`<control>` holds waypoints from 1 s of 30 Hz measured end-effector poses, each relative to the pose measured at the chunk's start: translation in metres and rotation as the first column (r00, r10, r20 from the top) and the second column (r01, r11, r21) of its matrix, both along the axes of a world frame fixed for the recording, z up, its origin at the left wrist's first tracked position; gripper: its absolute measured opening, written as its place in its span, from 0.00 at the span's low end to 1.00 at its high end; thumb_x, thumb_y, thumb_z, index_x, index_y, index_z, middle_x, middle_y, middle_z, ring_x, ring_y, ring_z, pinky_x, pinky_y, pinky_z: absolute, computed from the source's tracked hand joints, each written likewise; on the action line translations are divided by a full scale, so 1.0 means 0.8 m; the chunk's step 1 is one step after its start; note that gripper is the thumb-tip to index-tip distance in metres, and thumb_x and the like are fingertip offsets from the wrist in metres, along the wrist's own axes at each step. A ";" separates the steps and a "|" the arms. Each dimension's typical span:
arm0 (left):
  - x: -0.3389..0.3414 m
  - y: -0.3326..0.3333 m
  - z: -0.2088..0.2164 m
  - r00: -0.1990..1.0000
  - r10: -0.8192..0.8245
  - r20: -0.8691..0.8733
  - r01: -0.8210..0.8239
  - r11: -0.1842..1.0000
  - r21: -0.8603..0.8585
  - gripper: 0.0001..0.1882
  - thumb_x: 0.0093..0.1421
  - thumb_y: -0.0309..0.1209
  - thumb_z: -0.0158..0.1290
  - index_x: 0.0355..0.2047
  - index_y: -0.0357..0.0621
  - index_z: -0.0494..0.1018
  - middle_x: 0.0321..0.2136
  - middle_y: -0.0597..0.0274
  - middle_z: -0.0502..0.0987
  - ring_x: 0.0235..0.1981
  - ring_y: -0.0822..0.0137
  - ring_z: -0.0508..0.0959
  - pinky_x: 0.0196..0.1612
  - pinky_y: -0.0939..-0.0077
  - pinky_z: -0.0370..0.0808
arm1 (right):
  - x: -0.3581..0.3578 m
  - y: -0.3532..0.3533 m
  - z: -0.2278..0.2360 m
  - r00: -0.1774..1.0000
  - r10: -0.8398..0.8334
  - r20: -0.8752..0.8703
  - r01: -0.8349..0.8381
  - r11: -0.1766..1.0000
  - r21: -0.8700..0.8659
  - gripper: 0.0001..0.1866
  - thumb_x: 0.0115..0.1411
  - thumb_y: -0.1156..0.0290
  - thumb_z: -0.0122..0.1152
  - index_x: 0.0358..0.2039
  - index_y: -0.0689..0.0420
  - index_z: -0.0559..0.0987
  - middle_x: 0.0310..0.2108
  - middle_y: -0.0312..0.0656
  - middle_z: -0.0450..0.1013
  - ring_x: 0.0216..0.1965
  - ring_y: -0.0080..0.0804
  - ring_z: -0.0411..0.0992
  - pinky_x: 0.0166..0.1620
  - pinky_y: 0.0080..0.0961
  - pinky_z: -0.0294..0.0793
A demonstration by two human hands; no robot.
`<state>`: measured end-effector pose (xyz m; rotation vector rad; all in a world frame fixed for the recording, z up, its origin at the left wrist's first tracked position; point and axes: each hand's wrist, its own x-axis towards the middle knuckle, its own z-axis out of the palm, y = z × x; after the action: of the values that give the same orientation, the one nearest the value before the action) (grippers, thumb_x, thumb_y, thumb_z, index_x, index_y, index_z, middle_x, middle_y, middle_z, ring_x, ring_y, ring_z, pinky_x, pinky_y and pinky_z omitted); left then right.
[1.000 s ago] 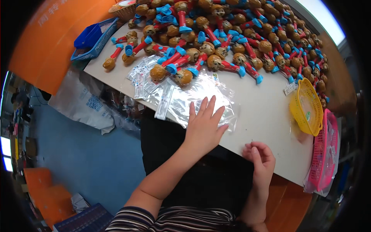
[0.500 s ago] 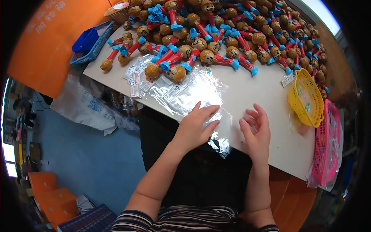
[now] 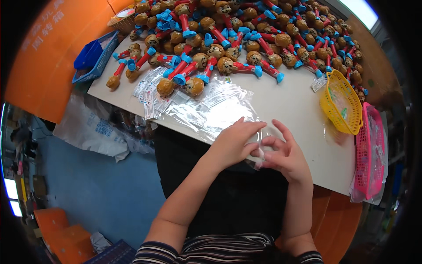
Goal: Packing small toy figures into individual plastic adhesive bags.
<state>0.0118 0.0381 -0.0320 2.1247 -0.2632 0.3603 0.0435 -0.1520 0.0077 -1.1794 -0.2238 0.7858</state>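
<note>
At the table's front edge, a clear plastic bag (image 3: 268,131) is spread between my two hands. My left hand (image 3: 233,143) is closed on its left side, fingers bent over the film and thumb underneath. Across from it, my right hand (image 3: 288,156) grips the bag's right side with thumb and curled fingers, the index finger raised. Just beyond lies a shiny pile of flat clear bags (image 3: 224,108), with small printed slips (image 3: 149,92) at its left. Toy figures with brown heads, red bodies and blue bases (image 3: 241,67) rest against the pile's far side.
A large heap of the same figures (image 3: 281,39) fills the back of the table. To the right stand a yellow basket (image 3: 330,105) and a pink basket (image 3: 362,163). A blue basket (image 3: 99,66) with a darker blue scoop-like tray (image 3: 87,55) is at the left edge.
My hands have come together, and my right hand has moved left to take hold of the bag. The bag is lifted and spread between them. The view has shifted slightly.
</note>
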 end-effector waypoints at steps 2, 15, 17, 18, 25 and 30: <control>0.021 -0.002 0.007 0.973 -0.154 -0.171 0.144 0.987 -0.065 0.31 0.47 0.29 0.63 0.54 0.43 0.69 0.45 0.51 0.76 0.45 0.53 0.77 0.63 0.55 0.62 | -0.002 -0.008 0.004 0.961 -0.271 -0.049 0.261 0.953 -0.156 0.45 0.56 0.77 0.63 0.67 0.57 0.45 0.49 0.51 0.67 0.35 0.33 0.76 0.31 0.16 0.75; -0.040 -0.058 0.013 0.981 0.162 0.111 -0.180 0.968 0.175 0.14 0.53 0.32 0.62 0.39 0.41 0.77 0.45 0.53 0.77 0.52 0.48 0.73 0.57 0.54 0.67 | -0.014 -0.023 -0.004 0.887 -0.204 0.413 0.388 0.816 -0.429 0.32 0.58 0.74 0.62 0.61 0.61 0.61 0.33 0.41 0.75 0.25 0.21 0.73 0.27 0.15 0.72; -0.039 -0.063 0.002 0.979 0.179 0.098 -0.195 0.962 0.190 0.11 0.53 0.31 0.61 0.37 0.42 0.78 0.44 0.53 0.78 0.52 0.48 0.74 0.57 0.54 0.68 | -0.017 -0.033 -0.005 0.893 -0.262 0.367 0.407 0.819 -0.405 0.27 0.59 0.74 0.60 0.59 0.61 0.64 0.32 0.41 0.75 0.27 0.22 0.74 0.30 0.16 0.73; -0.039 -0.064 0.000 0.973 0.211 0.099 -0.226 0.956 0.188 0.09 0.54 0.30 0.61 0.35 0.41 0.78 0.44 0.54 0.78 0.51 0.48 0.75 0.58 0.54 0.67 | -0.018 -0.041 -0.006 0.892 -0.263 0.367 0.408 0.817 -0.407 0.27 0.59 0.74 0.60 0.59 0.61 0.64 0.32 0.41 0.75 0.27 0.22 0.74 0.30 0.16 0.73; -0.037 -0.061 0.005 0.951 0.304 -0.059 -0.308 0.945 -0.110 0.05 0.55 0.25 0.59 0.33 0.40 0.78 0.41 0.52 0.80 0.51 0.49 0.76 0.60 0.56 0.65 | -0.024 -0.052 0.001 0.932 -0.338 0.129 0.361 0.840 -0.406 0.23 0.66 0.66 0.53 0.58 0.61 0.63 0.35 0.49 0.77 0.35 0.31 0.78 0.38 0.22 0.78; -0.040 -0.056 0.007 0.953 0.300 -0.029 -0.302 0.947 -0.107 0.06 0.55 0.28 0.59 0.33 0.41 0.78 0.43 0.52 0.79 0.52 0.47 0.75 0.59 0.54 0.66 | -0.002 -0.017 -0.010 0.949 -0.313 0.023 0.312 0.934 -0.172 0.25 0.63 0.74 0.54 0.59 0.66 0.59 0.36 0.51 0.77 0.34 0.34 0.79 0.38 0.26 0.81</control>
<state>-0.0205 -0.0069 -0.0262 2.0572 0.0903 0.5274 0.0415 -0.1658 -0.0001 -1.3372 0.0400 0.5339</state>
